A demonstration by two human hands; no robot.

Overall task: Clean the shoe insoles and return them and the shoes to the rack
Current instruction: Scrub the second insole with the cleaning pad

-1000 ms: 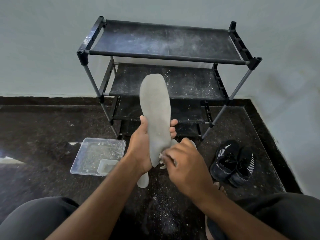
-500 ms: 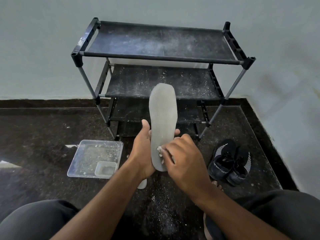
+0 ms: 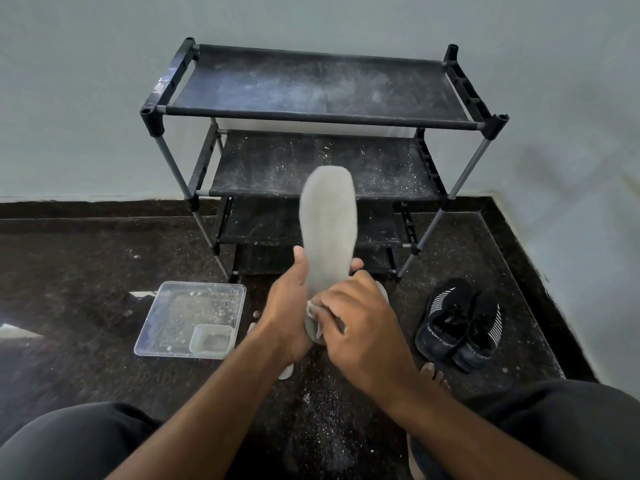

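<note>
The grey felt-like shoe insole (image 3: 328, 230) stands nearly upright in front of me, its heel end clamped in my left hand (image 3: 289, 306), thumb on one edge and fingertips showing round the other. My right hand (image 3: 360, 327) sits just to the right of it, fingers curled and pinching a small pale wad, cloth or tissue, I cannot tell which (image 3: 311, 310), pressed against the lower part of the insole. I judge the wiping only partly done. A second pale insole (image 3: 286, 370) peeks out below my left wrist on the dark speckled floor (image 3: 86, 271). The pair of black knit shoes (image 3: 457, 323) lies well to the right of my right hand, the clear plastic tray (image 3: 188, 320) to the left of my left, and the black fabric-shelved rack (image 3: 311, 84) beyond both. The risks I see: the tall unsupported toe end may flex or fold if I rub hard, and loosened grit could drop onto the insole below or onto the dusty rack shelves, dirtying what I return.
</note>
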